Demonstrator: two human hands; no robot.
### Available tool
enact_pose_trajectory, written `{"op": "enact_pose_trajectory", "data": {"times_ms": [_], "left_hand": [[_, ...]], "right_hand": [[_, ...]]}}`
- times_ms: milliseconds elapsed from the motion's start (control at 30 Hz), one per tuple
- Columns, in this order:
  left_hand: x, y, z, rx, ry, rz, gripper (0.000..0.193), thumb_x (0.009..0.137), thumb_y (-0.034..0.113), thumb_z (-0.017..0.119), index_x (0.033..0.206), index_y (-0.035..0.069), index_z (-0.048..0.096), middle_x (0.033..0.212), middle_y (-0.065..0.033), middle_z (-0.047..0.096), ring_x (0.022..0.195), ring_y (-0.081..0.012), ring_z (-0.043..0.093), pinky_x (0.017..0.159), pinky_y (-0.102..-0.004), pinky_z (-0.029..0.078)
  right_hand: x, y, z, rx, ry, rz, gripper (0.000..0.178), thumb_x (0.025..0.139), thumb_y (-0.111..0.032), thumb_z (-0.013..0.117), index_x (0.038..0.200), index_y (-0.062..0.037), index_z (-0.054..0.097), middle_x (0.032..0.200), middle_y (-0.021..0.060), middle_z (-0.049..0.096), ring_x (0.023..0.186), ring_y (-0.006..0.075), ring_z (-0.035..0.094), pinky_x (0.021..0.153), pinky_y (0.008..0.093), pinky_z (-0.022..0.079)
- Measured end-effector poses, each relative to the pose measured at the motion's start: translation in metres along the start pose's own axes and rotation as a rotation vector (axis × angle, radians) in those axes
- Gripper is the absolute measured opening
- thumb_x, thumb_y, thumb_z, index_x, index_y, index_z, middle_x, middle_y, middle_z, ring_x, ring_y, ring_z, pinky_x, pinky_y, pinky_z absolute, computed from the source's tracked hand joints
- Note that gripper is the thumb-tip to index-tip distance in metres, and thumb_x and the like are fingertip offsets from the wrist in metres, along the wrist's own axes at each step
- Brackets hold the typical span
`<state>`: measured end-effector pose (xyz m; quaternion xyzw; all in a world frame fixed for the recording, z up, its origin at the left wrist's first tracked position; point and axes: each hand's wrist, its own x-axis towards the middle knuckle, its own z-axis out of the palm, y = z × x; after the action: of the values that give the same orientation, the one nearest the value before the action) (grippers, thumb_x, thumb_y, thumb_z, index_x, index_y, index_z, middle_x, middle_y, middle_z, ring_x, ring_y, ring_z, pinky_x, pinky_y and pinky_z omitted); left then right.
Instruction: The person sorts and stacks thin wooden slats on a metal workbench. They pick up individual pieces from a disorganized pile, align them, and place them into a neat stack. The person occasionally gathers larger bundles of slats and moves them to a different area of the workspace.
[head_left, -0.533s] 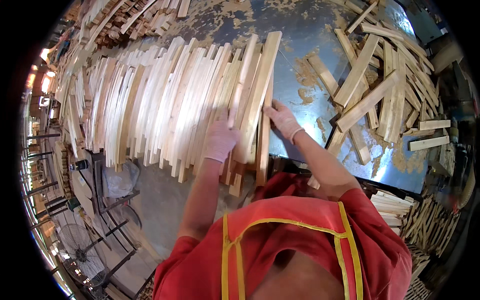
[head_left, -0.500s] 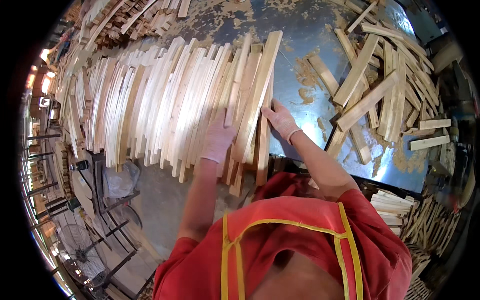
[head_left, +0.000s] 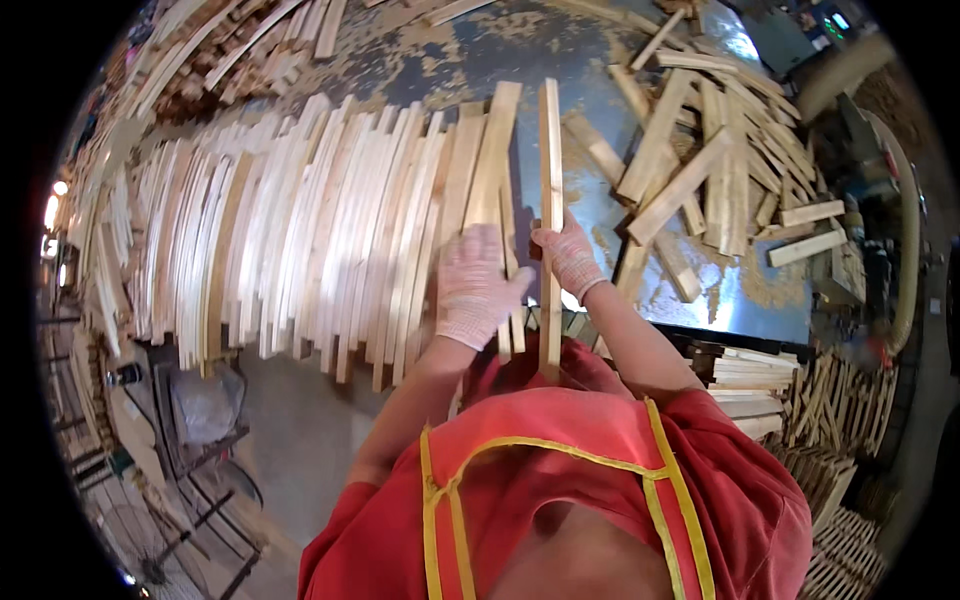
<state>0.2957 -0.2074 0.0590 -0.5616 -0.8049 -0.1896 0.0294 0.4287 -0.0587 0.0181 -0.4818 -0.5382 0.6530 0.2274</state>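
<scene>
A: What does the head view give of the workplace?

B: A blue-grey metal surface dusted with tan sawdust (head_left: 750, 318) fills the upper half. Toward 9 o'clock lies a close-packed row of pale wooden strips (head_left: 300, 220), side by side, lengths running away from the person. Around 1 to 2 o'clock is a crisscrossed heap of tan wooden boards (head_left: 685, 185).

A: And the right hand?

B: The gloved right hand (head_left: 568, 258) has its grip pinching a long, narrow, pale wooden strip (head_left: 551, 150). That strip points to 12 o'clock, just beside the row's right end with a gap between, its near end toward the person's body. The hold is below its middle, perhaps because that part is within easy reach.

A: The left?

B: The gloved left hand (head_left: 475, 285) is palm down, fingers extended and thumb apart, pinching nothing. It lies over the near part of a wide yellowish wooden board (head_left: 495, 150) at the row's right end, possibly to steady it; I can't tell how hard it presses.

A: Why so tight a row?

B: Perhaps neighbours brace one another; the crisscrossed boards look simply dropped.
</scene>
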Motion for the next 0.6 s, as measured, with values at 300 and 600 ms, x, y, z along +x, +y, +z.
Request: {"op": "enact_pose_trajectory", "data": {"times_ms": [300,600], "left_hand": [[0.011,-0.032,-0.009,-0.704,-0.390,-0.441,0.075,0.095,0.028,0.074,0.159,0.001,0.046,0.133,-0.0138,0.066,0.116,-0.0288,0.066,0.102,-0.0401,0.053],[-0.019,0.085,0.007,-1.222,-0.246,-0.550,0.053,0.098,0.006,0.061,0.151,0.004,0.056,0.100,-0.0080,0.069,0.087,-0.0137,0.063,0.080,-0.0315,0.055]], "right_hand": [[0.031,-0.003,0.006,-0.552,-0.127,0.096,0.068,0.099,-0.050,0.065,0.137,0.0060,0.057,0.136,0.0353,0.066,0.126,0.0479,0.065,0.109,0.0508,0.050],[0.061,-0.094,-0.094,-0.584,0.191,-0.520,0.046,0.092,-0.039,0.066,0.125,-0.0079,0.070,0.116,0.0274,0.073,0.109,0.0476,0.069,0.096,0.0514,0.056]]}}
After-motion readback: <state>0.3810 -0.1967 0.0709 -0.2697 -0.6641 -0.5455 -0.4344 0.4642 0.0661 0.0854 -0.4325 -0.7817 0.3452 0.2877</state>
